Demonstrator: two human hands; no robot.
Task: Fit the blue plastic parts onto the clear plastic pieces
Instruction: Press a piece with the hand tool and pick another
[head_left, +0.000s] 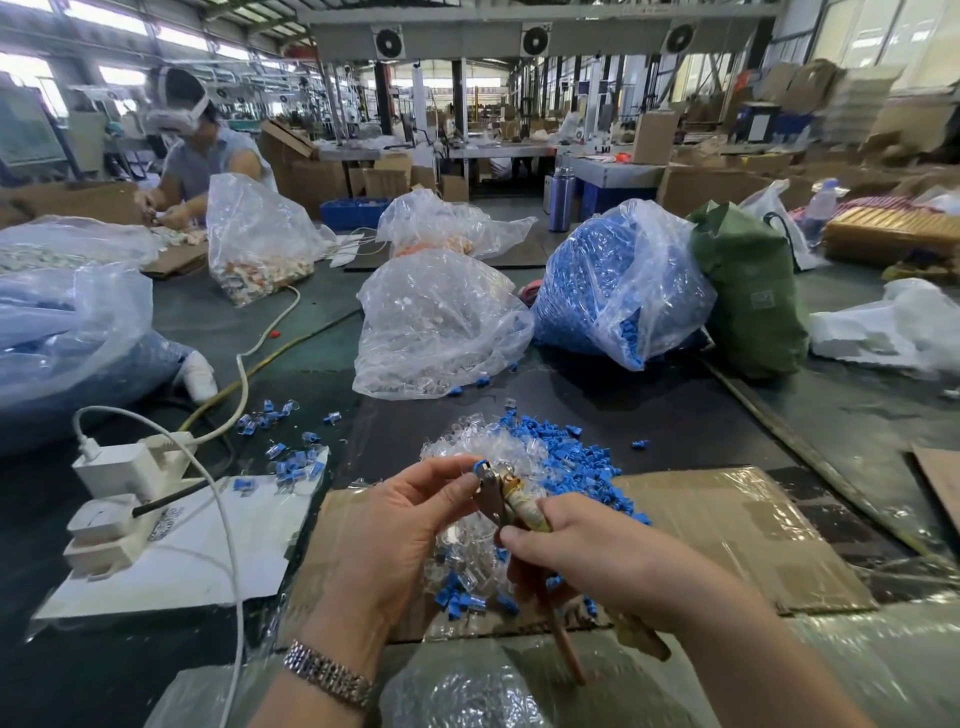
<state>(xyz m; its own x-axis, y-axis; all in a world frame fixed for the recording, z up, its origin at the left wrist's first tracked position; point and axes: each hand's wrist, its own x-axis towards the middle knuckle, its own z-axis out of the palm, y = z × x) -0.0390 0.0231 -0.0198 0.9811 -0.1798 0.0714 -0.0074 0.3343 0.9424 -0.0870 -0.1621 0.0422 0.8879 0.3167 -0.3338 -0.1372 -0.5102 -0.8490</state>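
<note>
the blue part (480, 464) sits at the tips of the left hand (395, 525), pinched between thumb and fingers, right against the nose of the pliers (501, 499); a clear piece seems to be with it there, though it is too small and glassy to make out. the right hand (587, 558) is curled round the pliers' handles, which run down toward the wrist, one bare metal and one wrapped in worn tape. just behind the hands lies the loose pile on the dark table (675, 410) — clear pieces (483, 452) heaped on the left of it, blue parts (566, 457) on the right, the two touching and partly mixed. below the hands more clear and blue bits (457, 582) lie on a sheet of cardboard (727, 525) covered in plastic film. to the left, small fitted-looking pieces (291, 462), blue with clear, are scattered on the table and on the edge of a white board (176, 561), beside a white power strip (124, 478) with a plug and cable in it. farther back stand the bags: a clear plastic bag (436, 327) holding clear pieces, and just to its right a bigger bag (618, 286) packed full of blue parts, leaning against a green sack (753, 291). at far left another big bag (67, 338) shows blue through its film — its contents are hard to tell. across the table a person (208, 150) in a headset works beside a bag (254, 239) of pale and orange bits.
</note>
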